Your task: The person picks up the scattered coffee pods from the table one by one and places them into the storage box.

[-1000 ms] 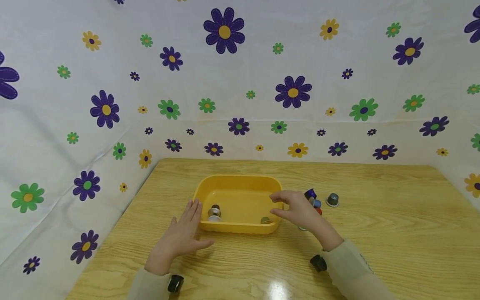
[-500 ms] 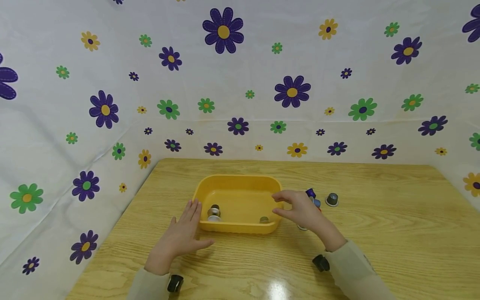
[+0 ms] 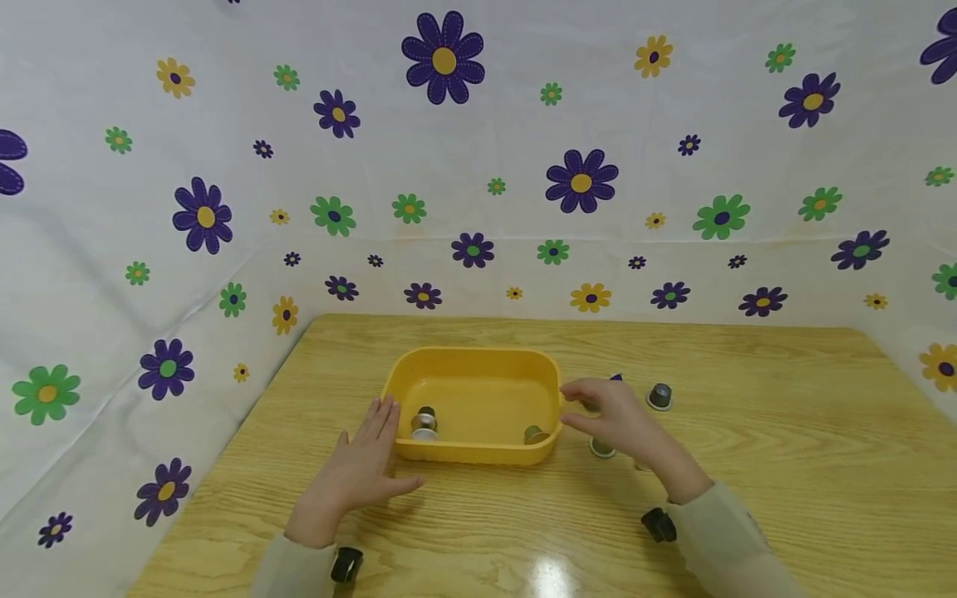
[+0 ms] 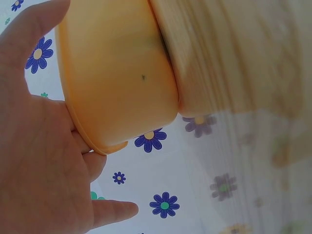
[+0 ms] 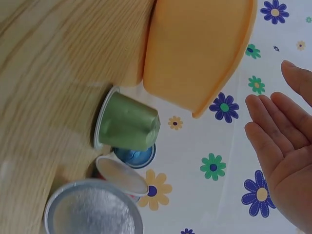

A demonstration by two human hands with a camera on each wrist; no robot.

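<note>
A yellow plastic tray (image 3: 478, 453) sits on the wooden table. My left hand (image 3: 355, 473) rests straight-fingered against its left rim, thumb spread; the left wrist view shows the palm by the tray wall (image 4: 117, 73). My right hand (image 3: 616, 419) hovers just outside the right rim, fingers loosely bent, holding nothing. Inside the tray, several coffee capsules cluster at the front left, one a brown capsule (image 3: 424, 422), and an olive capsule (image 3: 534, 434) lies at the front right. Beneath the right hand, a green capsule (image 5: 129, 122) stands among others, partly hidden in the head view.
A dark grey capsule (image 3: 660, 395) stands right of the tray. The right wrist view shows a blue capsule (image 5: 136, 156), a white-lidded capsule (image 5: 122, 174) and a large silver lid (image 5: 92, 212) close to the camera. A flowered cloth (image 3: 478, 332) hangs behind the table.
My right hand has moved right, from over the tray's right rim to just outside it. The olive capsule in the tray has shifted slightly. The left hand stays on the rim.
</note>
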